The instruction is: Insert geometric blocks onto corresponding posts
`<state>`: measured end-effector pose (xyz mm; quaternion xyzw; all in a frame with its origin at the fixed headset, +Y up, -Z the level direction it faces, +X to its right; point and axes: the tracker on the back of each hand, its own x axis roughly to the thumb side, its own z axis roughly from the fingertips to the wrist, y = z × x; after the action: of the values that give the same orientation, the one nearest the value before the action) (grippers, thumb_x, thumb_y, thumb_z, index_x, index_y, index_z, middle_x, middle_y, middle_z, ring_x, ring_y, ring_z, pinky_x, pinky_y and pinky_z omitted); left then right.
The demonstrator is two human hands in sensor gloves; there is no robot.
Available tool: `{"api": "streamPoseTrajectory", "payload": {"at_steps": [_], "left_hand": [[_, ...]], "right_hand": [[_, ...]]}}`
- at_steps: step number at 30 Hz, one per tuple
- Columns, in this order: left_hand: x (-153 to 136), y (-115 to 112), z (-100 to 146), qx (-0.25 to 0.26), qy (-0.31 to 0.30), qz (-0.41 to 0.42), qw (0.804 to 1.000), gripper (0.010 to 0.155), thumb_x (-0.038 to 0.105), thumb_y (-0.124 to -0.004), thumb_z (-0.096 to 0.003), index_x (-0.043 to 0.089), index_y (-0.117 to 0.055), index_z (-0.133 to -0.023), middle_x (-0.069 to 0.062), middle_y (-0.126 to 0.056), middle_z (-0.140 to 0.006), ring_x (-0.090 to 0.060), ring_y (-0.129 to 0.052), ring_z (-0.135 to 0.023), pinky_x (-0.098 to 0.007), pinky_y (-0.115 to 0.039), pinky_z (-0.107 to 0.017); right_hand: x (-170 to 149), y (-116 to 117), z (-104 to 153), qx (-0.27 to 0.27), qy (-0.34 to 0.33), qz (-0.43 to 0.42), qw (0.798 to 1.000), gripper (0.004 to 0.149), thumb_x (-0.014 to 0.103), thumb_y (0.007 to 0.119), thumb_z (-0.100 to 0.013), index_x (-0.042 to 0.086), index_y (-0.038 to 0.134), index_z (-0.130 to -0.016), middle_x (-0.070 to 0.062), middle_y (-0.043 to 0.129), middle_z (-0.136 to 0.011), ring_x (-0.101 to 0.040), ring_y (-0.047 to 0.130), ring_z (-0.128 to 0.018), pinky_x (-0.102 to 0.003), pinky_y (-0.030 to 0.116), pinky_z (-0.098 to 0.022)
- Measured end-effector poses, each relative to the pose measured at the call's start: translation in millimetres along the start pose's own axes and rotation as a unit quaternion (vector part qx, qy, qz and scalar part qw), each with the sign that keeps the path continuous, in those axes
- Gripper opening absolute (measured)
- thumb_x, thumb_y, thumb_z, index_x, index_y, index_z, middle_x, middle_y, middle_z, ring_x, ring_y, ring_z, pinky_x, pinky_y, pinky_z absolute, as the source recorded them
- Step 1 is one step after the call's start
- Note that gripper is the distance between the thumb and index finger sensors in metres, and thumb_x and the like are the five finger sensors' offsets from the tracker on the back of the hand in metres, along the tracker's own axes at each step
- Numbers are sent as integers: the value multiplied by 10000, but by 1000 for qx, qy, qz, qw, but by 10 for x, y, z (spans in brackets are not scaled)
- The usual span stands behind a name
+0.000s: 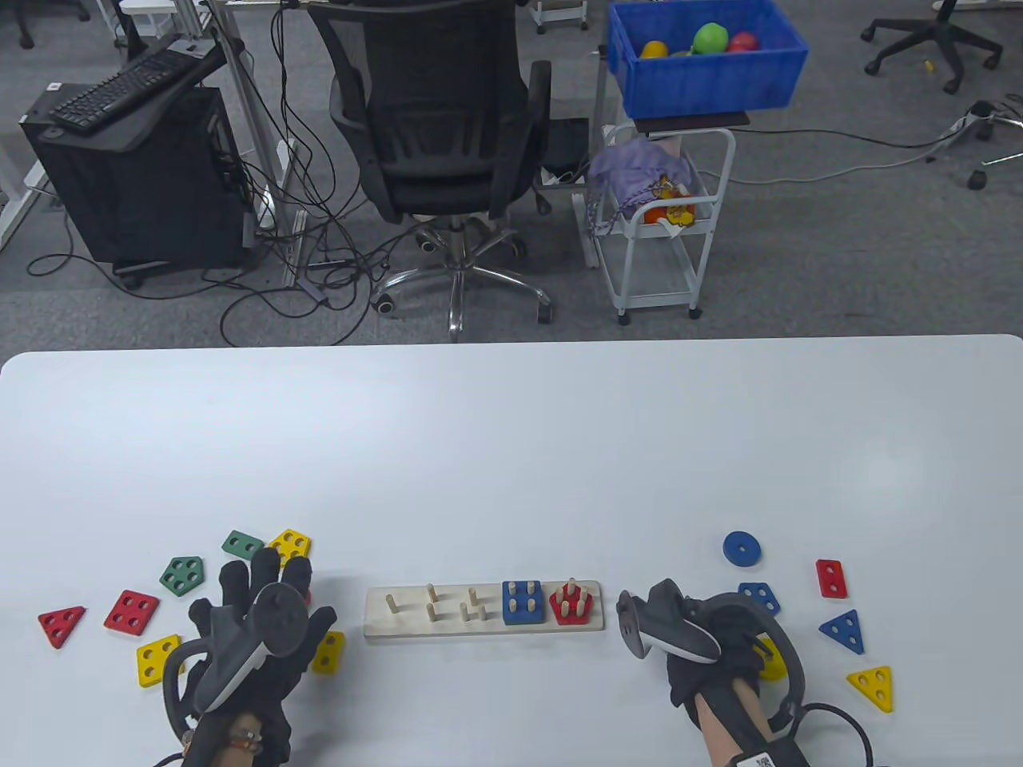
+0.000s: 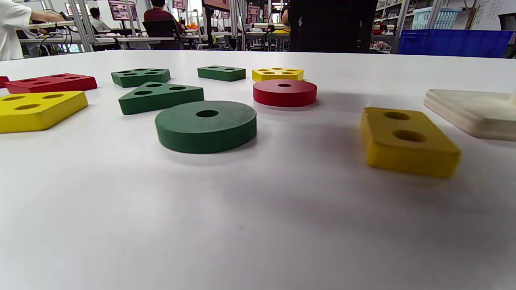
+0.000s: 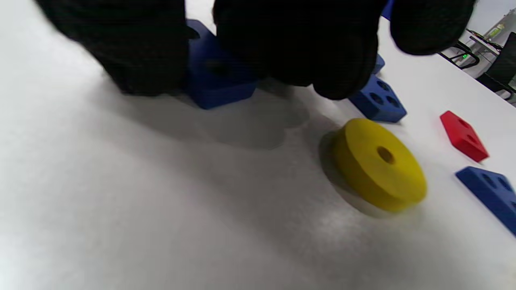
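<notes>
Pickup of a blue block (image 3: pixel 217 76) is judged to be the step in hand: in the right wrist view the gloved fingers (image 3: pixel 322 52) of the right hand (image 1: pixel 703 639) are curled down around it, on the table just right of the board. Whether the block is already gripped or only touched cannot be told, and its shape is mostly hidden by the fingers.

The board (image 1: pixel 400 627) lies near the front edge between the two hands. A blue square (image 1: pixel 523 602) and a red pentagon (image 1: pixel 572 603) are already seated on its two rightmost post groups; the three groups to the left stand bare.

The left hand (image 1: pixel 256 631) is held open with fingers spread, above the blocks at the left, holding nothing. Under it, the left wrist view shows a green disc (image 2: pixel 206 125), a red disc (image 2: pixel 284 92), a green triangle (image 2: pixel 161 96) and a yellow oblong (image 2: pixel 407 141).

Next, the blue block would have to be pinched by its edges, lifted, carried left and turned until its holes line up with a matching post group.

All blocks appear to be painted wood, matt and flat, with drilled round holes. The yellow disc (image 3: pixel 379 163) by the right hand has one centre hole and rounded edges. The board and pegs are pale bare wood; the table (image 1: pixel 511 447) is smooth and white.
</notes>
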<state>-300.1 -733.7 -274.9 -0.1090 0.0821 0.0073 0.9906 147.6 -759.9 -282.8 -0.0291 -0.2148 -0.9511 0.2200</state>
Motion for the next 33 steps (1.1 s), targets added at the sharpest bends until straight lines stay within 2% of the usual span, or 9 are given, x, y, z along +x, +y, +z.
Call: {"api": "streamPoseTrajectory", "payload": {"at_steps": [4, 7, 14, 19, 23, 27, 30, 31, 33], "left_hand": [[26, 31, 25, 8, -12, 13, 1000, 755, 709, -476, -462, 439, -281, -1139, 78, -153, -1267, -325, -187, -1197, -682, -254, -805], [75, 86, 61, 16, -32, 44, 998, 753, 712, -475, -464, 442, -280, -1139, 81, -154, -1268, -322, -196, -1200, -677, -263, -809], [491, 226, 197, 23, -108, 144, 983, 746, 691, -508, -489, 413, -289, -1145, 42, -180, -1268, -343, -271, -1197, -656, -333, -815], [1088, 358, 380, -47, -226, 292, 928, 654, 603, -591, -526, 355, -478, -1121, 38, -573, -1216, -293, -670, -1110, -587, -513, -804], [1558, 302, 390, -182, -276, 393, 858, 660, 584, -628, -527, 300, -517, -1112, -18, -660, -1165, -270, -818, -1000, -515, -644, -755], [1736, 180, 302, -295, -291, 421, 807, 714, 626, -569, -540, 239, -461, -1131, -44, -636, -1171, -282, -813, -1002, -519, -640, -755], [1777, 87, 247, -344, -306, 502, 732, 701, 588, -578, -568, 202, -421, -1131, -27, -646, -1159, -247, -805, -1013, -513, -622, -773], [1772, 66, 238, -347, -298, 517, 723, 702, 582, -601, -565, 206, -422, -1130, -21, -650, -1154, -238, -802, -1013, -512, -617, -775], [1727, 50, 209, -325, -283, 529, 731, 722, 593, -662, -543, 227, -429, -1120, -16, -653, -1136, -213, -813, -964, -495, -634, -764]], "right_hand": [[-106, -34, 16, -42, -18, -61, 997, 599, 537, 836, -381, 147, 756, -829, -139, 772, -918, -397, 861, -744, -655, 698, -546], [-154, -188, 126, -117, -37, -97, 988, 601, 536, 844, -375, 151, 758, -829, -135, 778, -913, -393, 869, -737, -651, 705, -539], [-2, -641, 446, -287, -132, -198, 928, 602, 534, 856, -364, 164, 756, -829, -124, 785, -910, -376, 886, -729, -642, 723, -527], [243, -827, 625, -364, -196, -231, 881, 603, 535, 856, -362, 171, 754, -832, -119, 788, -910, -369, 892, -728, -638, 732, -523], [415, -878, 694, -411, -224, -263, 844, 603, 532, 845, -371, 160, 742, -834, -125, 783, -907, -370, 893, -727, -635, 737, -518], [420, -899, 731, -438, -230, -289, 820, 601, 530, 845, -374, 156, 740, -832, -125, 785, -902, -363, 899, -723, -629, 746, -515], [395, -868, 698, -449, -225, -311, 807, 605, 531, 843, -374, 151, 736, -832, -128, 783, -899, -359, 903, -717, -623, 750, -512], [393, -861, 678, -445, -227, -325, 803, 607, 521, 844, -377, 145, 731, -839, -134, 779, -903, -367, 900, -720, -627, 749, -511], [369, -849, 634, -415, -245, -353, 802, 613, 497, 837, -394, 140, 710, -876, -149, 768, -924, -378, 902, -731, -632, 746, -513]]}}
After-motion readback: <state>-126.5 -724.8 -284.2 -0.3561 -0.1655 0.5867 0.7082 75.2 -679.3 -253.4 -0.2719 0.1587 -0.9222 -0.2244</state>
